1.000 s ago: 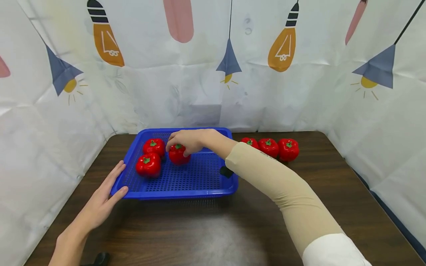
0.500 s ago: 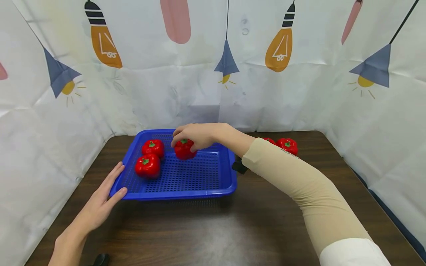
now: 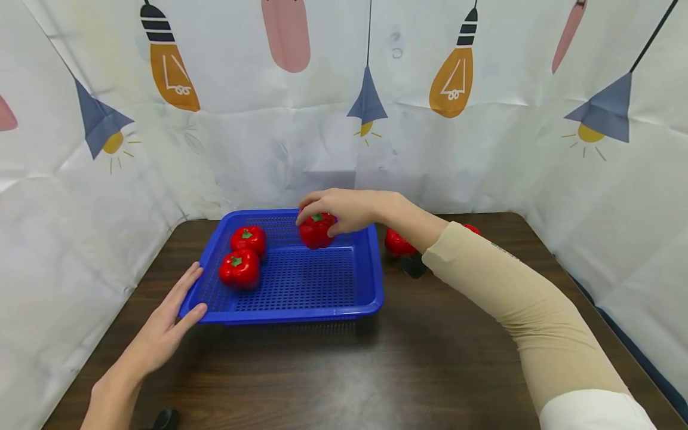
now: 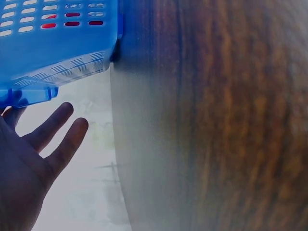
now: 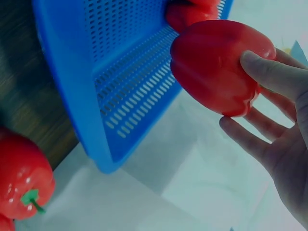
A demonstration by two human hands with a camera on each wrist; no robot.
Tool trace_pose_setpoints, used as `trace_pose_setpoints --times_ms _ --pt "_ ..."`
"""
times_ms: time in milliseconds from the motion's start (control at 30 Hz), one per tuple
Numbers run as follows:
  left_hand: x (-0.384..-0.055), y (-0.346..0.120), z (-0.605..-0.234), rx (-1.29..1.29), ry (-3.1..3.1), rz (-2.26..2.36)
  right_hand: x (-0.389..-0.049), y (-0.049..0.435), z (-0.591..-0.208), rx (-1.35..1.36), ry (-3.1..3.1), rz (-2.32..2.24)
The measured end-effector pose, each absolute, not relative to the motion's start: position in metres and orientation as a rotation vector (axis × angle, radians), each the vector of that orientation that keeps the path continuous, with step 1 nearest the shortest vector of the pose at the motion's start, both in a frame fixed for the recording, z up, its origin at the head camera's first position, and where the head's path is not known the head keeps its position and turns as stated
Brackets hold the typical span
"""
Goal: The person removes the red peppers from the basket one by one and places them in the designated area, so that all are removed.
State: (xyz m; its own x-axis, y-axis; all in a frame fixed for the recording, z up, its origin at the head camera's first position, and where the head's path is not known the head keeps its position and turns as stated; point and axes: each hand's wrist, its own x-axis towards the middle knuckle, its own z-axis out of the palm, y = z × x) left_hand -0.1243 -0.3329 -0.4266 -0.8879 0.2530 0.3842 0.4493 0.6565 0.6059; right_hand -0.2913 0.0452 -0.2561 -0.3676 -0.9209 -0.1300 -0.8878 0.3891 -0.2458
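My right hand [image 3: 349, 209] grips a red bell pepper [image 3: 316, 232] by its top, held over the back right part of a blue plastic basket [image 3: 301, 313]. In the right wrist view, thumb and fingers pinch the pepper [image 5: 216, 67] near its stem end, raised above the basket wall. Two more red bell peppers [image 3: 239, 269] rest in the left side of the basket. My left hand [image 3: 156, 334] lies with straight, spread fingers against the basket's left rim. From the left wrist view, those fingers [image 4: 70, 144] extend beside the basket's outer wall.
Right of the basket, other red bell peppers [image 3: 399, 243] lie on the dark wooden table [image 3: 301, 382], partly hidden behind my right forearm. A white printed curtain [image 3: 242, 149] hangs behind and on both sides. A small black object [image 3: 165, 419] shows at the front edge.
My right hand has lifted the bell pepper and carried it rightward and back, away from the two in the basket. The left hand and basket have stayed in place.
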Motion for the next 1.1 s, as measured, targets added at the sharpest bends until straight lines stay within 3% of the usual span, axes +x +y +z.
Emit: trace_pose_setpoints --times_ms 1100 --pt "-0.124 -0.333 -0.427 -0.56 -2.608 -1.061 -0.286 0.152 -0.249 -1.626 2.572 -0.404"
